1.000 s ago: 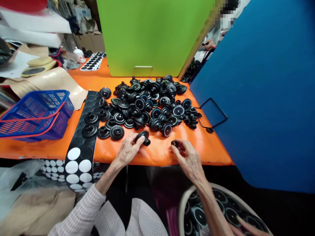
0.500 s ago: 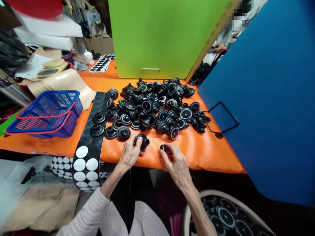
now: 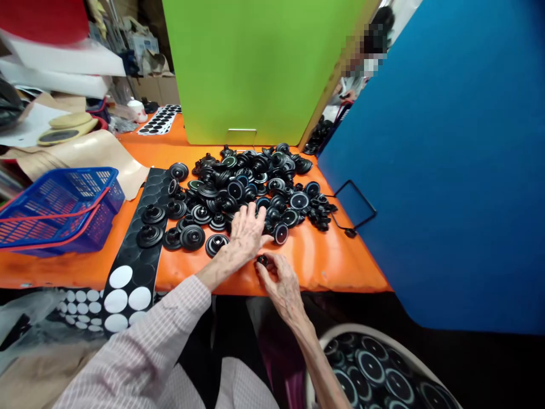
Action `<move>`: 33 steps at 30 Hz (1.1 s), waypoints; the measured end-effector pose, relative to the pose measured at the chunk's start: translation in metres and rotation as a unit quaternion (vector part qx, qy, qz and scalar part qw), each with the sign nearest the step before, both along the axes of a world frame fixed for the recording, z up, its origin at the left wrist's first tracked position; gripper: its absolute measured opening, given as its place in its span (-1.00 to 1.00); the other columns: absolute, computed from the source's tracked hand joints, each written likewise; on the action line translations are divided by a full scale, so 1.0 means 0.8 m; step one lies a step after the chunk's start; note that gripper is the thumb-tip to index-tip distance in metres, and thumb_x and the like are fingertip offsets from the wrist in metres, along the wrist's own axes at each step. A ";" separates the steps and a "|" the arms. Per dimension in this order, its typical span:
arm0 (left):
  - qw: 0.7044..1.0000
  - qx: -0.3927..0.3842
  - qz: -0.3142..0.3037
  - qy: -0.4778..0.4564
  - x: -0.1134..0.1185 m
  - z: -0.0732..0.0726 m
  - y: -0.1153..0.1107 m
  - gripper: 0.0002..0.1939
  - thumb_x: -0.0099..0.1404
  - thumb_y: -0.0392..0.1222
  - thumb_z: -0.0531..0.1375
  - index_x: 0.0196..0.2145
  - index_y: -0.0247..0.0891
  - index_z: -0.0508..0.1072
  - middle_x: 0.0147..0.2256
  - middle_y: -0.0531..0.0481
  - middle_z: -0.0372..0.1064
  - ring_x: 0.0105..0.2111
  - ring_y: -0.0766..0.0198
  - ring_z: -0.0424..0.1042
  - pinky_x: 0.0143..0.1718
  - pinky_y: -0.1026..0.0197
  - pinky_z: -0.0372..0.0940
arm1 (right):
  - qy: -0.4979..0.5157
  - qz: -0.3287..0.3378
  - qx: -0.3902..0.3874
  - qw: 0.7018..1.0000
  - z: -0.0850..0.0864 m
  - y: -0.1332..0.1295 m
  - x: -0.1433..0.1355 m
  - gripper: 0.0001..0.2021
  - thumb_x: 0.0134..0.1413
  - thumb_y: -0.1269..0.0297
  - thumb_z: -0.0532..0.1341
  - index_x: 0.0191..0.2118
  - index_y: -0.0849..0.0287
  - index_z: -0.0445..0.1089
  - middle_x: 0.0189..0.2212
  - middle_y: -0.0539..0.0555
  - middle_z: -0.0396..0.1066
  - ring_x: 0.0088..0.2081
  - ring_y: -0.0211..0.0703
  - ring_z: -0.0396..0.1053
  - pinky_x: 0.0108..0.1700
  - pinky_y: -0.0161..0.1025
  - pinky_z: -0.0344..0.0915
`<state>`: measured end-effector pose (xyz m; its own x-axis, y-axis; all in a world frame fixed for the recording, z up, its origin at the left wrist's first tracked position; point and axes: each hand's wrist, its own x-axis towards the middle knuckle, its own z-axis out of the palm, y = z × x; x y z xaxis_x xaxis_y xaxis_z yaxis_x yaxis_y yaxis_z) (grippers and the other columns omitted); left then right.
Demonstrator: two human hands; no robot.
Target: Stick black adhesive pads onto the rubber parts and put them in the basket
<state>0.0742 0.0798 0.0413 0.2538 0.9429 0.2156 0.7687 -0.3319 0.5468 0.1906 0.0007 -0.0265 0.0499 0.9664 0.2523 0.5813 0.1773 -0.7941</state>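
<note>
Black discs (image 3: 235, 190) — stepped, some pale-ringed — lie heaped together.

This is a cluttered workshop, shown by the heap of black, stepped round parts (image 3: 235, 190) on a glossy orange-covered table (image 3: 336, 270), the pale-rimmed round tub (image 3: 361, 329) full of black ringed discs (image 3: 369, 367), the black strip with white circles (image 3: 139, 250), the blue plastic basket (image 3: 96, 227) and stacked white slabs (image 3: 63, 61).
</note>
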 end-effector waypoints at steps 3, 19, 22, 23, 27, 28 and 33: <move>0.998 -0.019 -0.026 -0.054 0.011 -0.014 0.024 -0.54 -0.01 -0.45 0.32 -0.11 -0.31 0.40 0.09 -0.29 0.24 0.16 -0.19 0.17 0.16 -0.16 0.07 | 0.024 0.004 -0.006 1.000 0.000 -0.003 0.005 -0.82 0.14 0.22 0.12 -0.18 0.15 0.36 -0.33 0.08 0.40 -0.32 -0.15 0.36 -0.18 -0.13 0.36; 0.741 -0.360 0.046 -0.565 -0.076 0.026 -0.058 -0.52 -0.01 -0.30 0.32 -0.17 -0.25 0.19 -0.27 -0.04 0.44 -0.39 0.23 0.52 -0.42 0.25 0.39 | 0.173 -0.013 -0.054 0.983 0.021 -0.010 0.006 -0.70 0.07 0.06 0.21 -0.15 0.14 0.37 -0.32 0.08 0.45 -0.31 -0.16 0.42 -0.20 -0.18 0.43; 0.730 -0.370 0.081 -0.569 -0.089 0.005 -0.101 -0.47 -0.04 -0.29 0.34 -0.11 -0.26 0.25 -0.18 -0.06 0.42 -0.25 0.21 0.49 -0.31 0.16 0.45 | 0.178 0.014 -0.047 0.983 0.037 -0.028 -0.011 -0.68 0.09 0.10 0.22 -0.07 0.11 0.36 -0.25 0.09 0.47 -0.24 -0.14 0.45 -0.15 -0.17 0.43; 0.732 -0.369 0.085 -0.566 -0.090 -0.001 -0.111 -0.46 -0.04 -0.28 0.34 -0.09 -0.27 0.27 -0.16 -0.07 0.41 -0.21 0.19 0.47 -0.27 0.14 0.45 | 0.171 0.023 -0.041 0.984 0.042 -0.033 -0.018 -0.67 0.10 0.11 0.22 -0.04 0.10 0.35 -0.23 0.09 0.47 -0.23 -0.14 0.45 -0.13 -0.16 0.43; 0.746 -0.353 0.099 -0.557 -0.090 -0.017 -0.127 -0.43 -0.03 -0.25 0.34 -0.04 -0.27 0.29 -0.11 -0.11 0.43 -0.11 0.17 0.43 -0.15 0.13 0.42 | 0.104 0.056 -0.020 0.993 0.056 -0.044 -0.042 -0.75 0.13 0.16 0.20 -0.08 0.09 0.37 -0.25 0.08 0.48 -0.26 -0.14 0.46 -0.14 -0.13 0.43; 0.751 -0.346 0.103 -0.553 -0.089 -0.018 -0.128 -0.42 -0.03 -0.25 0.33 -0.02 -0.27 0.29 -0.11 -0.11 0.44 -0.10 0.18 0.44 -0.13 0.14 0.41 | 0.085 0.061 -0.012 0.994 0.058 -0.045 -0.046 -0.77 0.14 0.17 0.19 -0.10 0.09 0.38 -0.26 0.08 0.48 -0.27 -0.14 0.46 -0.15 -0.13 0.44; 0.767 -0.314 0.085 -0.553 -0.089 -0.023 -0.128 -0.45 0.02 -0.28 0.28 0.00 -0.28 0.30 -0.10 -0.11 0.45 -0.14 0.20 0.47 -0.14 0.18 0.41 | 0.024 0.070 0.021 0.997 0.053 -0.045 -0.057 -0.78 0.18 0.20 0.16 -0.07 0.07 0.36 -0.23 0.09 0.48 -0.26 -0.12 0.46 -0.19 -0.15 0.45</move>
<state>0.0026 -0.0230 0.0229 0.1054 0.9479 -0.3005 -0.2783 0.3182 0.9062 0.1451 -0.0351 0.0156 -0.0719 0.9531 0.2939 0.5100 0.2884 -0.8104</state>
